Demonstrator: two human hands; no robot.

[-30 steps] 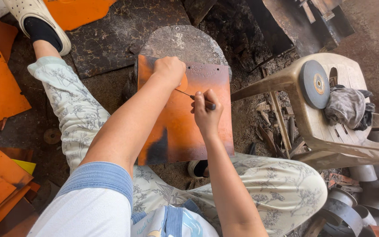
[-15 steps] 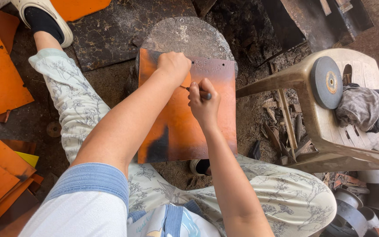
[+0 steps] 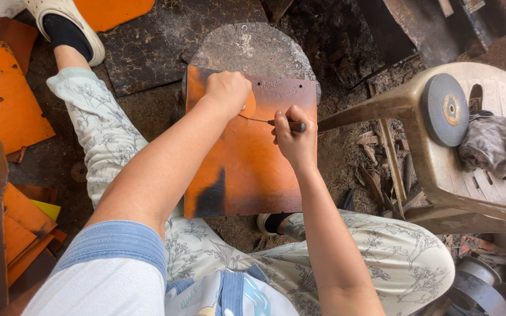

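Pressing hand: our left hand (image 3: 228,90) bears down, fingers curled, on a small rounded orange template (image 3: 249,107) near the top edge of the orange metal sheet (image 3: 247,169).
Marking hand: our right hand (image 3: 294,136) is closed around a thin scriber (image 3: 276,122), its dark handle in the fingers and its fine tip touching the sheet just beside the template's lower right edge.
Sheet: we see it lying flat on the ground between our legs, rust-orange with a dark patch at its lower left corner and a greyish strip with small holes along its top edge.
Under the sheet: its top edge overlaps a round grey pitted metal plate (image 3: 253,50).
Left of us: more orange cut sheets (image 3: 4,99) lie on the ground beyond our left leg, with others stacked toward the lower left corner of the view.
Right of us: a beige plastic stool (image 3: 440,169) stands near the sheet's right edge, carrying a dark grinding wheel (image 3: 445,109) and a crumpled grey cloth (image 3: 490,143).
Ground: dark, gritty, with metal scraps beside the stool.
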